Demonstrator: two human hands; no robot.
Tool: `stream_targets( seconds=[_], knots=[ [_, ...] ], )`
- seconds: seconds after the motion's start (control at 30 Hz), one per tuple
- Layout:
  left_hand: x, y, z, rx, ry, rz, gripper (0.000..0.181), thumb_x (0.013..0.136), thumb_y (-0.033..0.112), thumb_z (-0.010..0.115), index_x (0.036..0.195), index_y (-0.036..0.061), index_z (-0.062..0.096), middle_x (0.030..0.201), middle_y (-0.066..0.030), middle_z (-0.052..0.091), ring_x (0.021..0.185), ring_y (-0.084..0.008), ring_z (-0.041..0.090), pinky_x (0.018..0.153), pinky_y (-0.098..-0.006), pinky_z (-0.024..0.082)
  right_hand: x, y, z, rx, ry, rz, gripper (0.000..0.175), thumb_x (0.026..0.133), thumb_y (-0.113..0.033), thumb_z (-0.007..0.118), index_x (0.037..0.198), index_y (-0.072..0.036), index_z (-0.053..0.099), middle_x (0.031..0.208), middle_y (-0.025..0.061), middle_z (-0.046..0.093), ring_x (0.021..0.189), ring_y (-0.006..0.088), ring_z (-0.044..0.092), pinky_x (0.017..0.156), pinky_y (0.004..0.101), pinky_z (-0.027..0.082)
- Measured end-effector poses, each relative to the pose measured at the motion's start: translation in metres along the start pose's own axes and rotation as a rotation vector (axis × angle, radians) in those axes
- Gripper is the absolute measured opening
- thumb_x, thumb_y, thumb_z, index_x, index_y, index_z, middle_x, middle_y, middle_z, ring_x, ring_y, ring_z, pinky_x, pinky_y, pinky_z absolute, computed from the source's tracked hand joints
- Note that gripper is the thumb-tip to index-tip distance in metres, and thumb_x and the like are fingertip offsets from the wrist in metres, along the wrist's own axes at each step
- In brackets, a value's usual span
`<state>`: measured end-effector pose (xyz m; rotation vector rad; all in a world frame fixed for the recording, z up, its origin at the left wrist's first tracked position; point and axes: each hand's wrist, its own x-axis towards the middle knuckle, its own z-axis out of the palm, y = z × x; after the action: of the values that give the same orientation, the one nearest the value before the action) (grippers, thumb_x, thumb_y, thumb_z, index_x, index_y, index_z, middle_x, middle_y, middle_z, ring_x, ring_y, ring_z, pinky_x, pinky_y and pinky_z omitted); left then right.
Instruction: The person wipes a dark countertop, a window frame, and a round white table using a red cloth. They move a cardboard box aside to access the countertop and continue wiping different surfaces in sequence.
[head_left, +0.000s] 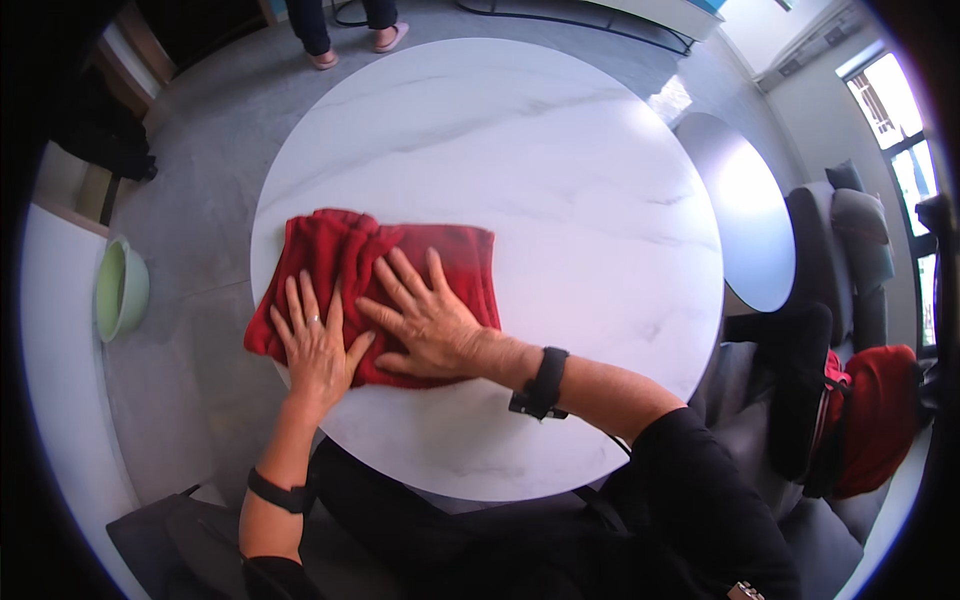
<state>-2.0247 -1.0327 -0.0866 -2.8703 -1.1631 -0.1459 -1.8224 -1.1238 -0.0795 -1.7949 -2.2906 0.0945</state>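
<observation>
A red cloth (450, 251), perhaps a towel or a garment, lies on the left part of a round white marble-look table (525, 165). Its left half is bunched into folds, while the right half lies flatter. One lower left corner hangs at the table's edge. My left hand (319, 349) presses flat on the left part of the cloth, fingers apart, a ring on one finger. Palm down, my right hand (431, 322) rests on the middle of the cloth with its fingers spread. Neither hand grips the fabric.
A green basin (124, 289) stands on the floor at left. Beyond the table are a person's legs (307, 30) in slippers. At right are a smaller oval table (739, 217), a grey sofa (817, 255) and a red item (874, 420) beside dark fabric.
</observation>
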Motion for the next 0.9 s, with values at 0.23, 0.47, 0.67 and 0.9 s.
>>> stream_targets(
  seconds=[0.23,0.47,0.67,0.9],
  knots=[
    [-0.006,0.003,0.024,0.077,0.068,-0.081,0.084,0.096,0.06,0.056,0.162,0.0157,0.028,0.164,-0.0297,0.019,0.153,-0.0486,0.013,0.114,-0.0746,0.016,-0.001,0.011,0.03,-0.04,0.221,-0.083,0.08,0.089,-0.069,0.053,0.152,-0.02,0.049,0.16,0.0235,0.035,0.152,0.0424,0.025,0.117,0.0701,0.016],
    [0.003,0.011,0.018,0.02,-0.056,-0.264,0.089,0.092,0.077,0.045,0.163,0.0263,0.026,0.168,-0.0262,0.013,0.155,-0.0481,0.008,0.114,-0.0765,0.009,0.001,0.005,0.035,-0.034,0.109,0.03,0.078,0.093,-0.067,0.051,0.156,-0.021,0.042,0.164,0.0215,0.029,0.155,0.0391,0.018,0.12,0.0671,0.011],
    [-0.05,0.031,0.029,0.019,0.021,-0.298,0.087,0.093,0.075,0.044,0.163,0.0267,0.024,0.166,-0.0262,0.019,0.154,-0.0482,0.011,0.113,-0.0786,0.01,-0.041,-0.03,0.038,-0.081,-0.097,0.163,0.081,0.093,-0.065,0.053,0.159,-0.021,0.035,0.166,0.0213,0.023,0.156,0.0387,0.013,0.119,0.0699,0.012],
    [-0.039,-0.001,0.03,-0.01,-0.034,-0.272,0.091,0.092,0.074,0.049,0.163,0.0247,0.023,0.164,-0.031,0.017,0.152,-0.0537,0.011,0.111,-0.0811,0.01,-0.016,-0.027,0.032,-0.032,-0.045,0.159,0.084,0.088,-0.065,0.062,0.157,-0.02,0.04,0.165,0.0231,0.024,0.154,0.0425,0.017,0.117,0.0719,0.015]
  ],
)
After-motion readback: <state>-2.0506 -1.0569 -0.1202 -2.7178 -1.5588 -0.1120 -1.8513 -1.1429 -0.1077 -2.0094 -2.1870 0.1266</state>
